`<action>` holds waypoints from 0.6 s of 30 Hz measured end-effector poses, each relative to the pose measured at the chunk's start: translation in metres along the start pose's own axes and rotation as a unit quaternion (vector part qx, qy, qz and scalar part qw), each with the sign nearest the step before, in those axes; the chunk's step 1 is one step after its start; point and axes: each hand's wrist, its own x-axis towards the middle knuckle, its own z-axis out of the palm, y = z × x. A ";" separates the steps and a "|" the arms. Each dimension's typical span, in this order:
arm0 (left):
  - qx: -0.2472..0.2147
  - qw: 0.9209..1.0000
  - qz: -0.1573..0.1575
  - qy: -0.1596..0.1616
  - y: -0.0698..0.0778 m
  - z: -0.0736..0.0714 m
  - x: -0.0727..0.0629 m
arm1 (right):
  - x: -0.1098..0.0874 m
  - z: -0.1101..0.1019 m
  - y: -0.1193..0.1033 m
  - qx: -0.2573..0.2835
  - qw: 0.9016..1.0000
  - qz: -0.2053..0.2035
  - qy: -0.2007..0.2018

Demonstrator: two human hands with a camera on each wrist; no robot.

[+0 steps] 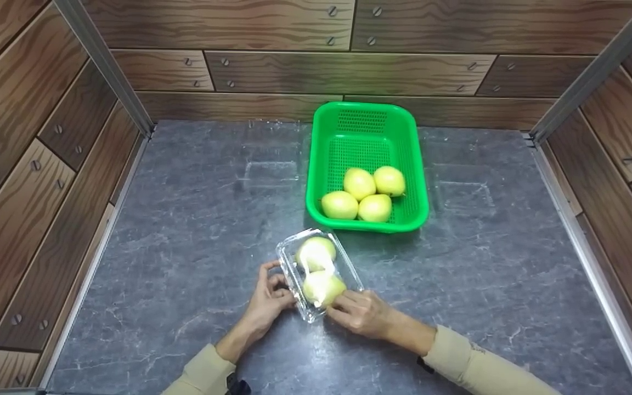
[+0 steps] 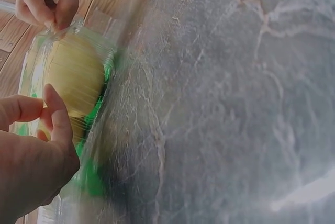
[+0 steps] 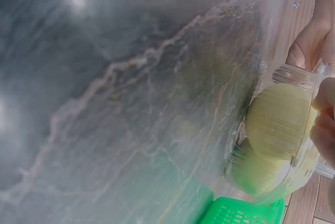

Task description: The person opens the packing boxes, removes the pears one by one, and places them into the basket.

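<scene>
A clear plastic clamshell container (image 1: 353,270) with its lid down lies at an angle in front of the green basket. Inside it are two round yellow-green fruits (image 1: 316,252), with a bright glare on the plastic over them. My left hand (image 1: 268,298) holds the container's left side, thumb and curled fingers at its edge. At the lower right corner, my right hand (image 1: 361,312) pinches the rim between thumb and fingers. The left wrist view shows the right-hand fingertips (image 2: 55,22) together on the plastic edge beside a fruit (image 2: 76,72).
Behind the container stands a green plastic basket (image 1: 316,164) with several more yellow-green fruits (image 1: 360,184) at its near end. Clear plastic containers lie on the grey marbled table left (image 1: 272,164) and right (image 1: 464,184) of the basket. Wood-patterned panels (image 1: 294,71) enclose the table's back and sides.
</scene>
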 end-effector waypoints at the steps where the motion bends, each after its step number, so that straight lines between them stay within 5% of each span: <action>1: 0.003 1.000 -0.001 -0.001 0.000 0.000 0.000 | 0.000 0.000 0.000 0.001 1.000 0.001 -0.001; 15: 0.012 1.000 0.006 -0.003 -0.003 0.004 0.002 | -0.005 -0.003 0.001 0.007 1.000 0.015 -0.006; 18: 0.026 1.000 0.013 -0.004 -0.005 0.002 0.001 | 0.004 -0.007 0.008 0.031 0.998 0.024 0.039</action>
